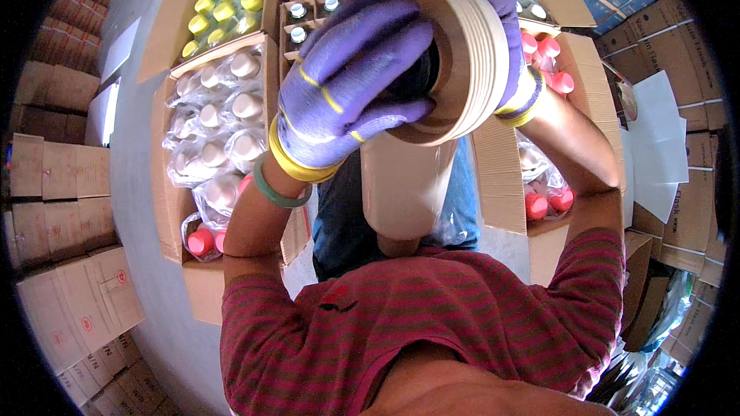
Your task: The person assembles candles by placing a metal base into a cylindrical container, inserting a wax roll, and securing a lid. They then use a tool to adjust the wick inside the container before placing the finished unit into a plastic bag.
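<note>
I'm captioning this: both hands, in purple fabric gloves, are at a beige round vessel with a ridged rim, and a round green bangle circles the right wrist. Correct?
Not quite: the head view shows the round green bangle on the wrist of the left hand, not the right. The purple fabric gloves and the beige round vessel with a ridged rim are as you say.

A smooth beige cylindrical vessel (443, 119) is held up between the left hand (351, 81) and right hand (515, 42). Its wide, ridged rim is turned upward; its dark interior is partly covered.
</note>
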`<control>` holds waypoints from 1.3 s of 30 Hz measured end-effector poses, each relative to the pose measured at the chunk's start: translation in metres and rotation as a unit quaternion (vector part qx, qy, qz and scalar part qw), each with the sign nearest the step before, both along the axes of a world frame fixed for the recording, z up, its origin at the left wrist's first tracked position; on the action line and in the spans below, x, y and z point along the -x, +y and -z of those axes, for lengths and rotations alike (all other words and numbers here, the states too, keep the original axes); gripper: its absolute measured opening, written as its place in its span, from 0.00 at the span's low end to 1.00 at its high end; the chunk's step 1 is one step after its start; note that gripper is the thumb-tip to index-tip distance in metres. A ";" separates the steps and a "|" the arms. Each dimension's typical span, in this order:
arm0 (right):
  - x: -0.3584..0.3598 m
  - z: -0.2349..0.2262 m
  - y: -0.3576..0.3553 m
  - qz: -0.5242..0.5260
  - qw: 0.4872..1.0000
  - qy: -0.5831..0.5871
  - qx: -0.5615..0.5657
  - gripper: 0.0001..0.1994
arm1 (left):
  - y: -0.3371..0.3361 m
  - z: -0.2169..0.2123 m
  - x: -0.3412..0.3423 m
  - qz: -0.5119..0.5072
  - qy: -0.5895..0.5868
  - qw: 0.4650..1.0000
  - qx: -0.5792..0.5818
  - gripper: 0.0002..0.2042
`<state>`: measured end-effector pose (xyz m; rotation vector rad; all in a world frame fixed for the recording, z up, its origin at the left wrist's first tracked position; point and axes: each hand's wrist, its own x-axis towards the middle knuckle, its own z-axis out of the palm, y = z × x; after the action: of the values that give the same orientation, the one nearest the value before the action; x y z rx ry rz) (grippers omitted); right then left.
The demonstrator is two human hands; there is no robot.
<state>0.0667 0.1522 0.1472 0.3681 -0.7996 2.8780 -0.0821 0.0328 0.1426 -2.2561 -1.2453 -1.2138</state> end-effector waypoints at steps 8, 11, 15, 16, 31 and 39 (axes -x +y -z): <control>-0.002 0.002 -0.003 0.023 0.998 -0.006 0.063 0.39 | 0.000 0.006 -0.014 -0.068 -0.037 0.997 -0.018 0.23; 0.000 0.004 -0.001 0.025 0.996 -0.008 0.079 0.39 | 0.011 -0.004 0.001 0.070 0.120 0.989 -0.041 0.20; -0.008 0.011 0.009 0.100 0.995 -0.010 0.025 0.38 | 0.009 0.005 0.003 -0.055 -0.080 0.995 0.022 0.32; -0.008 0.013 0.004 0.198 0.975 -0.098 0.028 0.34 | 0.008 0.005 -0.001 -0.058 -0.047 0.997 0.024 0.32; -0.030 0.011 0.025 0.326 0.878 -0.092 -0.338 0.29 | 0.042 0.006 0.040 -0.060 0.285 0.951 -0.105 0.18; -0.065 0.016 0.067 0.207 0.699 -0.139 -0.670 0.28 | 0.048 0.084 0.064 0.054 -0.346 0.935 -0.054 0.07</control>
<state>0.1316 0.2189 0.1310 -0.1702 -2.5036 1.4351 -0.1456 0.0806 0.0586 -1.8858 -1.2205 -2.1782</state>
